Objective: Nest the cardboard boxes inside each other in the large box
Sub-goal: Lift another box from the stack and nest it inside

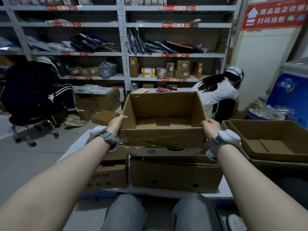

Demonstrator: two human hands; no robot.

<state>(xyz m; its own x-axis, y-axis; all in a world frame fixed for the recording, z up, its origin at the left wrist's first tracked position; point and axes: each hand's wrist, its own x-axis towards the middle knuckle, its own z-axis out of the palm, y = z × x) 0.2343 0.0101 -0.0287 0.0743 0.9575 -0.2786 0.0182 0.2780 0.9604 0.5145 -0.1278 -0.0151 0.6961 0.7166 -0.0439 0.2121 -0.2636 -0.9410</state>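
Observation:
I hold an open, empty cardboard box up in front of me, its mouth facing me and slightly tilted. My left hand grips its left side and my right hand grips its right side. Under it lies a flatter white-edged box on top of a wide brown box with round holes in its front. A large open box stands at the right, with another box nested inside it. A smaller printed box sits at the lower left.
The boxes rest on a low white platform. Two people sit on the floor and a stool by metal shelves full of parcels. More cardboard boxes lie on the floor at left. A blue freezer stands at right.

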